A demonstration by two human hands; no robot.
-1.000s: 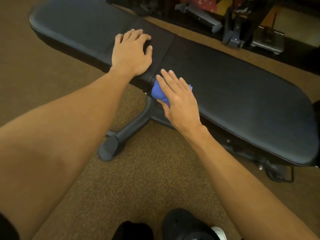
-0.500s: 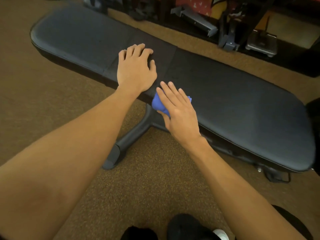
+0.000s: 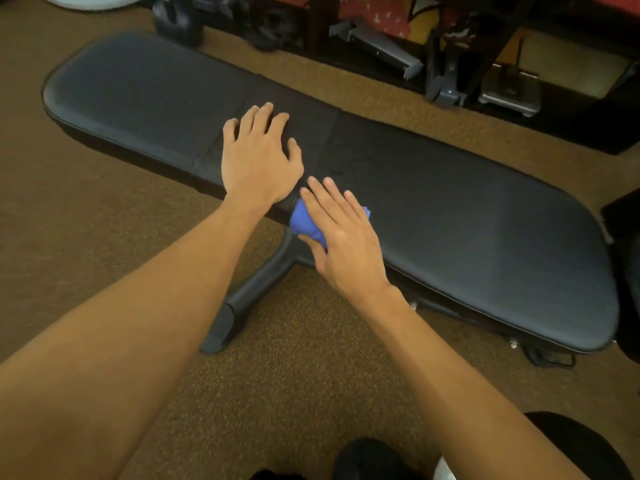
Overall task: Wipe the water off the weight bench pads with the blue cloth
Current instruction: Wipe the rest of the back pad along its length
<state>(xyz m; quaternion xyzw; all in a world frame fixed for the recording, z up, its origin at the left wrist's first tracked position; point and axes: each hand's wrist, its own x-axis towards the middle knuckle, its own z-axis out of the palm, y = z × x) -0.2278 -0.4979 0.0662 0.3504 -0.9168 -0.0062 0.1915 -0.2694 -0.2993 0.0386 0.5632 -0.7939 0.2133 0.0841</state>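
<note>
This looks like a home exercise room. A long black padded weight bench (image 3: 467, 216) stands low on a black metal leg (image 3: 249, 299) over a brown speckled floor (image 3: 311, 375) that could be carpet or rubber matting. Along the far side, dark metal uprights (image 3: 462, 36) rise out of view, with a grey angled metal bracket (image 3: 377, 46) and a small grey metal platform (image 3: 509, 93) near their feet. Behind them shows a red and yellow patterned surface (image 3: 381, 12), more household than commercial.
</note>
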